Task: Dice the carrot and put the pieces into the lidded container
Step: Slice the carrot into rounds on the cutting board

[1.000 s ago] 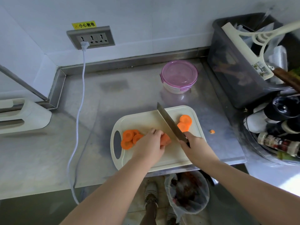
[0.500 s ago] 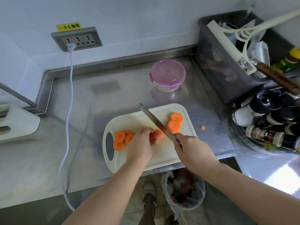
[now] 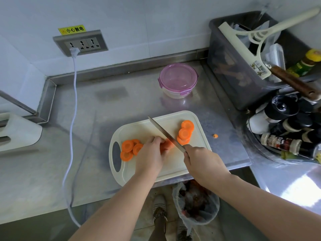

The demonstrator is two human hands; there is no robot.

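On the steel counter lies a cream cutting board [image 3: 144,126]. My left hand [image 3: 150,156] holds a carrot piece [image 3: 167,145] down on the board with curled fingers. My right hand [image 3: 202,161] grips a knife [image 3: 165,133] whose blade lies across the carrot, tip pointing up-left. Several carrot rounds [image 3: 129,149] lie by the board's handle hole, and three more carrot rounds [image 3: 185,132] sit at the board's right side. The lidded container [image 3: 178,80], round with a pink lid clipped on, stands behind the board near the wall.
A small carrot bit [image 3: 215,136] lies on the counter right of the board. A dark bin [image 3: 243,66] with utensils and a rack of spice bottles [image 3: 286,129] crowd the right. A white cable [image 3: 72,119] hangs from the wall socket. A lined trash bin [image 3: 196,206] stands below the counter edge.
The view has shifted slightly. My right hand has moved the knife blade a little along the carrot, and my left hand stays on the carrot piece.
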